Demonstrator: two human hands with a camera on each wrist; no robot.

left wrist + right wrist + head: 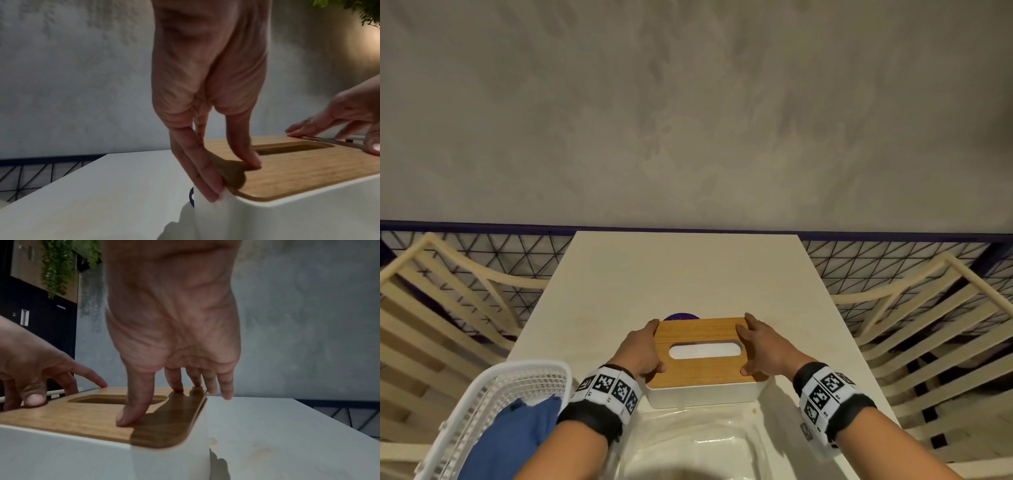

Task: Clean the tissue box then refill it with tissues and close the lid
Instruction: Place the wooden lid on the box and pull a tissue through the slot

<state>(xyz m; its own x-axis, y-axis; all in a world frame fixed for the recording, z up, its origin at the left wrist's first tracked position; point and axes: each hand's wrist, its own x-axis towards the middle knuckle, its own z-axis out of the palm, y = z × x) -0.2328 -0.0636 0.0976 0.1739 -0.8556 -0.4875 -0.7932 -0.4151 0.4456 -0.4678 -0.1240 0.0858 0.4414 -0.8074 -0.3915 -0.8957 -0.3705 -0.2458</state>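
A white tissue box (705, 395) stands near the front of the white table (688, 274), with its wooden lid (705, 375) lying on top. White tissue (705, 351) shows through the lid's oval slot. My left hand (650, 346) is at the lid's left end. In the left wrist view its thumb presses on the lid (298, 168) and its straight fingers lie down the box's side (308, 211). My right hand (753, 344) is at the right end. In the right wrist view its thumb (127, 415) and straight fingers rest on the lid (72, 417).
A white plastic basket (493, 387) holding a blue cloth (517, 435) stands at the front left. A clear plastic wrapper (698, 442) lies in front of the box. A purple disc (681, 316) peeks out behind it. Cream slatted chairs (448, 308) flank the table.
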